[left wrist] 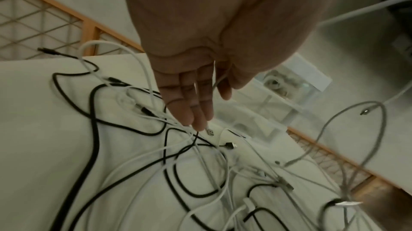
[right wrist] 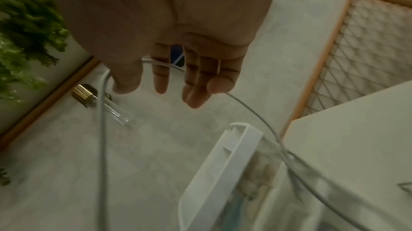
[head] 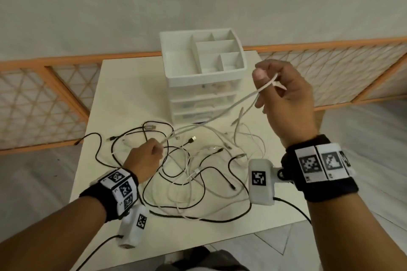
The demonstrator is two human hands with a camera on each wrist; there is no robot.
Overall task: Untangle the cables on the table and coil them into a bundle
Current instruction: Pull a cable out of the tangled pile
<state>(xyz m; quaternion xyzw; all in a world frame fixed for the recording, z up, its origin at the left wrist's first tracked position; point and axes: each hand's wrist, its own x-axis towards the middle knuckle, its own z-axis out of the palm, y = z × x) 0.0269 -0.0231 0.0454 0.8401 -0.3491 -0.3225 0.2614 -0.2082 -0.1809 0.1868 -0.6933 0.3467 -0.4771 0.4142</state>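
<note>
Both hands' fingers pinching one thin white cable (head: 220, 116) above tangled black-and-white cables (head: 187, 174).

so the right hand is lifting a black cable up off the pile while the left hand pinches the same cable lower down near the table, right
Not quite: the cable is white, not black. The head view shows the right hand raised beside the drawer organizer, its grip on a white cable that runs down to the left hand, which pinches it just above the pile. The black cables lie on the table.

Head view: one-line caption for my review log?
Raised right hand and low left hand stretch a thin white cable above tangled black and white cables.
</note>
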